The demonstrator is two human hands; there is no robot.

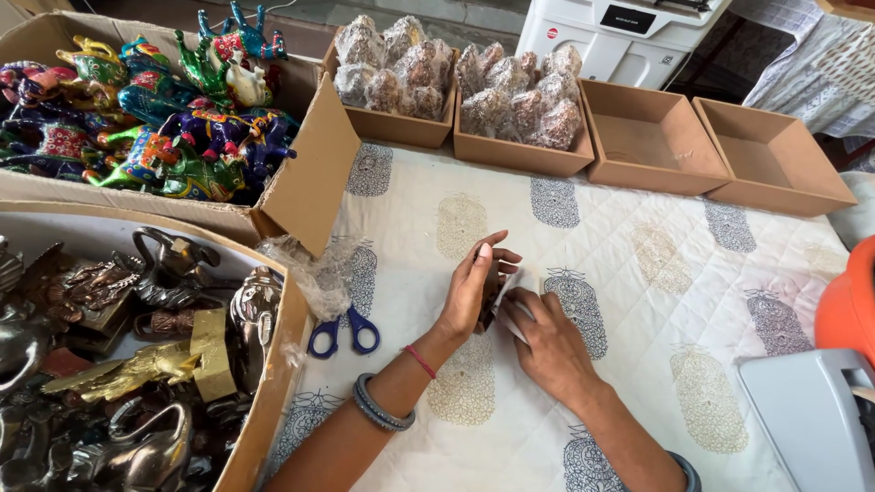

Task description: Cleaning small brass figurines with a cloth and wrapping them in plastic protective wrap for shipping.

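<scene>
Centre of bench [638, 273], scissors [344, 334] at 9 o'clock: left hand [474, 292] and right hand [547, 342] both clamped round small dark figurine [492, 296] in white wrap [519, 292]; likely hard, weighty, chippable, so grip the body through slippery wrap.

A single head-worn view is provided, looking steeply down and forward over a quilted printed cloth [638, 273], with the far row of shallow brown trays [652, 137] lying along the upper edge. The left hand [474, 292] and right hand [547, 342] are framed near centre at close range, both forearms entering from the bottom edge. No second view is supplied, so no shared area is recorded
</scene>
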